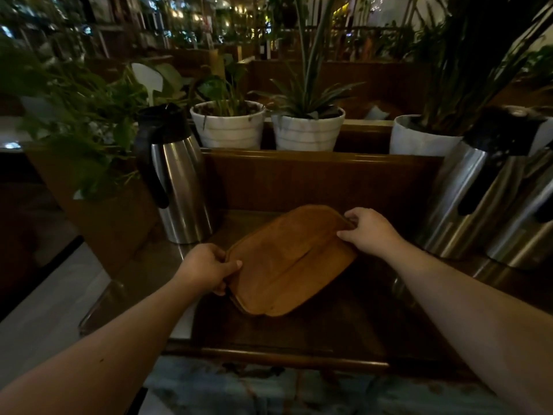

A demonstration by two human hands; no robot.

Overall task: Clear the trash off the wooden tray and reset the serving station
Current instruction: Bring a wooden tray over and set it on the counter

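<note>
A brown wooden tray (287,259) with rounded corners lies diagonally over the dark wooden serving station (299,351). It looks tilted, and no trash shows on its surface. My left hand (206,272) grips its near-left end, thumb on top. My right hand (369,230) grips its far-right end, fingers curled over the rim. A second edge shows under the tray's near-left corner; whether that is another tray I cannot tell.
A steel thermos jug (176,181) with a black lid stands at the left. Two more steel jugs (484,199) stand at the right. Behind a wooden back rail (323,155) are three white plant pots (229,124). Leafy plants (80,115) crowd the left.
</note>
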